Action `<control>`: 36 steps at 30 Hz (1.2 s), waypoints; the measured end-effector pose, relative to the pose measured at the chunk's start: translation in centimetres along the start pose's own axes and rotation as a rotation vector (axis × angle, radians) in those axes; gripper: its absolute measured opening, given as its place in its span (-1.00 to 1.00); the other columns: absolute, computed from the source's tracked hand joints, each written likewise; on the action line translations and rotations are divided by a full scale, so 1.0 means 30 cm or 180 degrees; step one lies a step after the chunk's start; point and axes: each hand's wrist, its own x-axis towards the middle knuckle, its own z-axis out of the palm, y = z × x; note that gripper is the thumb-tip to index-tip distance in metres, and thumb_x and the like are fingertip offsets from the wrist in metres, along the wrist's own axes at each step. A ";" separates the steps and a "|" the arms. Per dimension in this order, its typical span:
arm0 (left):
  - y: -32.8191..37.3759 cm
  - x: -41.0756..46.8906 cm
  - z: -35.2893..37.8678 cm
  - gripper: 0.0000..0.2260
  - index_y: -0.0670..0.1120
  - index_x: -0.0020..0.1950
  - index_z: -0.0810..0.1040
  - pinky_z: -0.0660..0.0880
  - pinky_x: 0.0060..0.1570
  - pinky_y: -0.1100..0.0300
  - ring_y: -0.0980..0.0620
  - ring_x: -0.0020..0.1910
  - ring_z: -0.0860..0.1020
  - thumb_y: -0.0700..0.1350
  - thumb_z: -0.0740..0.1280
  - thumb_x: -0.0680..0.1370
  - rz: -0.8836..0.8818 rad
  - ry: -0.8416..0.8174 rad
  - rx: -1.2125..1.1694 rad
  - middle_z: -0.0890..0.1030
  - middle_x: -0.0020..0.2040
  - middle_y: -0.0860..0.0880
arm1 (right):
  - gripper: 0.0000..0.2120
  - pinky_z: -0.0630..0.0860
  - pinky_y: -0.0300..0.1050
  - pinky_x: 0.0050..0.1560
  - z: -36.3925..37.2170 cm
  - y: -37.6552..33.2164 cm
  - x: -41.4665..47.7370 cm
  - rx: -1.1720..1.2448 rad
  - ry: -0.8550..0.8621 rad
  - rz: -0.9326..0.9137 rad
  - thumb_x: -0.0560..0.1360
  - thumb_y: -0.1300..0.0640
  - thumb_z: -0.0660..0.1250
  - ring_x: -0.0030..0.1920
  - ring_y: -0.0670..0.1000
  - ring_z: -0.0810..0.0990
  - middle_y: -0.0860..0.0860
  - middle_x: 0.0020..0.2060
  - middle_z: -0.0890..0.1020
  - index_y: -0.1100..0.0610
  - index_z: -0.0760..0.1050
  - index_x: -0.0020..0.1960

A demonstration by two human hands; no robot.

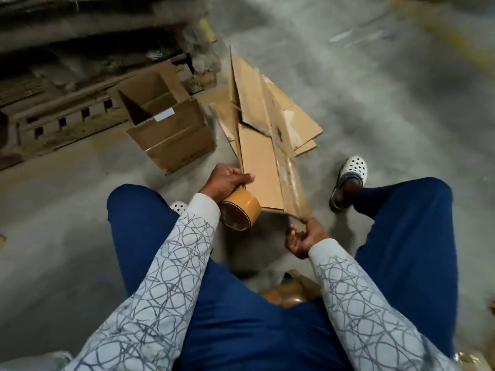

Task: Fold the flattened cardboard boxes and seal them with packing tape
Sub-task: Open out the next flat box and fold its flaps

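The right hand (pixel 305 238) pinches the tape end (pixel 290 216), and the left hand (pixel 227 180) grips the tape roll (pixel 241 210) at the near edge of the cardboard box (pixel 261 170) on the floor (pixel 388 108). Taping seems to be starting; next, press the tape down flat.

Grey concrete floor (pixel 388 103). On it: open cardboard box (pixel 174 135), flat cardboard sheets (pixel 302 127) just beside, pallet (pixel 61 121) along far left side.

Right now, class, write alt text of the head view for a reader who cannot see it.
A person's left hand grips a tape roll beside a flattened cardboard box, while the right hand pinches the loose tape end. An open box lies beyond.
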 end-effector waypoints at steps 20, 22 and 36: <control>-0.240 -0.057 0.224 -0.71 -0.23 -0.27 0.68 0.43 -0.22 0.17 -0.05 -0.32 0.53 -0.01 0.46 0.50 -0.0766 -0.0386 0.1826 0.62 -0.31 -0.12 | 0.16 0.60 0.33 0.04 0.071 0.050 0.198 -0.1971 0.0395 -0.1915 -0.03 -0.45 0.60 0.14 0.15 0.57 -0.01 0.20 0.55 0.00 0.29 0.42; -0.245 -0.037 0.202 -0.72 -0.21 -0.25 0.68 0.45 -0.17 0.14 -0.04 -0.28 0.53 0.00 0.48 0.48 -0.0795 -0.0112 0.1640 0.62 -0.28 -0.11 | 0.09 0.60 0.31 0.07 0.038 0.029 0.343 -0.2086 0.0613 -0.2013 -0.02 -0.49 0.53 0.14 0.15 0.58 0.02 0.21 0.55 -0.02 0.29 0.36; -0.162 -0.017 0.023 -0.90 -0.22 -0.12 0.61 0.39 -0.11 0.23 0.02 -0.29 0.50 -0.20 0.45 0.52 -0.0893 0.2066 -0.0554 0.55 -0.31 0.01 | -0.70 0.64 0.15 0.08 0.105 -0.119 0.107 -0.1210 0.0939 -0.2966 0.31 0.00 0.42 -0.07 0.07 0.64 -0.01 -0.07 0.62 0.00 0.42 -0.02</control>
